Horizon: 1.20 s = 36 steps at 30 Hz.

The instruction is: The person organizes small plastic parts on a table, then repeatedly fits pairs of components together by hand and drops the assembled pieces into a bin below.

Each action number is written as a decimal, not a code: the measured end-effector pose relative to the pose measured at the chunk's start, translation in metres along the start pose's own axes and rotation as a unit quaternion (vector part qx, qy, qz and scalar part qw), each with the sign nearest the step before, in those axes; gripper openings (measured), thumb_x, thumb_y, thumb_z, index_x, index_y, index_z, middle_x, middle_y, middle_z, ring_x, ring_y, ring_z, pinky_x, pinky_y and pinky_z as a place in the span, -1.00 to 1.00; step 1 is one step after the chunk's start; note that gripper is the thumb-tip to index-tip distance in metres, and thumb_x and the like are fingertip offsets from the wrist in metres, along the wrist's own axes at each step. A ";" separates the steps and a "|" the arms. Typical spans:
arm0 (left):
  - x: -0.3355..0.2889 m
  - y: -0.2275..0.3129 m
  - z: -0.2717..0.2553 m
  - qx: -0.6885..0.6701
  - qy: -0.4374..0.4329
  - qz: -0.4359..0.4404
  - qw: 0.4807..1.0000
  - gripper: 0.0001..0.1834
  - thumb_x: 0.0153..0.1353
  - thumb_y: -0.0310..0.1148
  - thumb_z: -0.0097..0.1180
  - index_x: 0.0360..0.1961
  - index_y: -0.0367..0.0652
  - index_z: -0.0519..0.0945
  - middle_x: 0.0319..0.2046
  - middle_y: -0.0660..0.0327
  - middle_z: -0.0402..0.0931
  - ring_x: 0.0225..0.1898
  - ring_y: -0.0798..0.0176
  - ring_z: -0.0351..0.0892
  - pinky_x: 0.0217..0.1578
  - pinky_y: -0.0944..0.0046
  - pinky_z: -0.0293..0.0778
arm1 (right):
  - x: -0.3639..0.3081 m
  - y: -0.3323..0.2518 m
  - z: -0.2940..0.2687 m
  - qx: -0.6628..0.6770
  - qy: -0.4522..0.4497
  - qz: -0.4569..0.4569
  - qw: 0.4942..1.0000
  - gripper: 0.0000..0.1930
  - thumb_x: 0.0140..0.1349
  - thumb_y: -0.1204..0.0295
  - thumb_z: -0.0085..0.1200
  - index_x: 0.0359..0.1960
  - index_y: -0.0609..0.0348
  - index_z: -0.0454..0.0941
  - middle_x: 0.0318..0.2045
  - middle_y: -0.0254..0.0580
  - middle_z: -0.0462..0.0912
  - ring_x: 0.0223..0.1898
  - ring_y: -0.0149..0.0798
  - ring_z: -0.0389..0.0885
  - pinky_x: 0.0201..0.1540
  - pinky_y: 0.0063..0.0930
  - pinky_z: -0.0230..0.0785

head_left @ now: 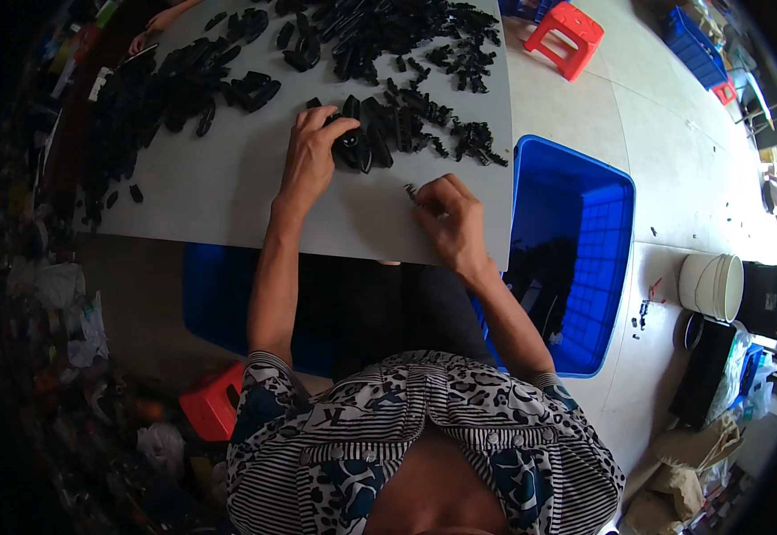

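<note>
1. Pale grey tabletop [228,192] lies before me, its near edge running just above my dark-trousered lap; my patterned shirt [424,392] shows closest of all.
2. On the floor behind my left elbow is a red plastic piece [212,406], partly hidden by my sleeve.
3. My right hand [451,221] is over the table's near right part, thumb and forefinger closed on a small black curled strip [410,190] that pokes out to the left.
4. Beside the table on my right stands a deep blue plastic crate [604,227], with dark contents I can't make out.
5. My left hand [310,159] reaches farther in, fingers bent over a cluster of long black shells [376,134]; I cannot tell whether they grip one or only touch it.
6. Just right of those shells lie more black curled strips, loosely tangled.
7. Well off to my right, a white bucket [705,285] stands on the floor.
8. Along the table's left side spreads a heap of black parts [130,116].
9. Near the far left corner is another person's hand [143,40].
10. Past the table's right side stands a red stool [567,37]; farther right is a blue basket [696,49].
</note>
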<state>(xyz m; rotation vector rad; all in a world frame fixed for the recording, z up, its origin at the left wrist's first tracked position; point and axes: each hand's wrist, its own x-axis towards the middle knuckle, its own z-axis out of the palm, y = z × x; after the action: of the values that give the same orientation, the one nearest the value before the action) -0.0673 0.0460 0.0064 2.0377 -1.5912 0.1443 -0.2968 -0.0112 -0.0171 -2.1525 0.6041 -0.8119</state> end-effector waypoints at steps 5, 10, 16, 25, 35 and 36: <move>0.007 -0.001 -0.004 -0.001 -0.034 -0.004 0.999 -0.61 0.06 -0.74 -0.07 -0.13 -0.14 0.57 -0.01 0.05 0.40 0.05 -0.01 0.34 0.04 0.08 0.34 | -0.010 -0.001 0.002 0.579 0.022 0.219 0.785 -0.87 0.08 0.69 0.15 -0.37 0.28 0.46 -0.43 -0.28 0.54 -0.43 -0.41 0.55 -0.42 -0.56 0.49; -0.008 0.010 -0.018 -0.138 0.021 -0.111 0.984 -0.70 0.08 -0.60 0.08 -0.11 -0.20 0.52 -0.12 0.06 0.49 -0.07 0.10 0.46 -0.10 0.26 0.41 | -0.013 -0.007 0.001 0.606 0.030 0.247 0.755 -0.89 0.09 0.70 0.14 -0.38 0.29 0.48 -0.47 -0.24 0.55 -0.50 -0.41 0.55 -0.46 -0.56 0.49; -0.044 0.038 -0.022 -0.655 -0.091 -0.239 0.711 -0.74 0.20 -0.44 0.09 -0.08 -0.28 0.49 -0.25 0.13 0.57 -0.24 0.33 0.54 -0.15 0.37 0.42 | -0.016 -0.008 -0.004 0.585 0.034 0.254 0.769 -0.90 0.09 0.69 0.13 -0.38 0.32 0.49 -0.48 -0.20 0.56 -0.50 -0.39 0.57 -0.48 -0.57 0.51; -0.067 0.061 -0.019 -0.715 -0.120 -0.290 0.624 -0.69 0.24 -0.36 0.06 -0.04 -0.29 0.48 -0.33 0.08 0.57 -0.28 0.25 0.58 -0.22 0.30 0.52 | -0.019 -0.022 -0.002 0.521 0.057 0.217 0.824 -0.92 0.15 0.63 0.12 -0.33 0.37 0.49 -0.47 -0.16 0.58 -0.49 -0.39 0.59 -0.46 -0.55 0.53; -0.070 0.079 -0.019 -0.704 -0.120 -0.296 0.634 -0.57 0.29 -0.37 0.00 0.15 -0.31 0.38 -0.21 0.19 0.54 -0.33 0.34 0.60 -0.29 0.36 0.55 | -0.018 -0.026 0.004 0.383 0.034 0.171 0.907 -0.95 0.21 0.62 0.05 -0.33 0.37 0.47 -0.48 -0.22 0.56 -0.48 -0.45 0.56 -0.42 -0.60 0.46; -0.070 0.080 -0.018 -0.704 -0.120 -0.297 0.634 -0.57 0.29 -0.37 0.00 0.15 -0.31 0.38 -0.21 0.19 0.54 -0.33 0.34 0.60 -0.29 0.36 0.55 | -0.018 -0.026 0.004 0.383 0.034 0.171 0.907 -0.95 0.21 0.62 0.05 -0.33 0.37 0.47 -0.48 -0.22 0.56 -0.48 -0.45 0.56 -0.42 -0.60 0.46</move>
<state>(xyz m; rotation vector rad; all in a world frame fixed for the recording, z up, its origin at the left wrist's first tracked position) -0.1575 0.1028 0.0218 1.0677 -0.5009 -1.2580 -0.3023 0.0179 -0.0059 -1.2639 0.5536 -0.7608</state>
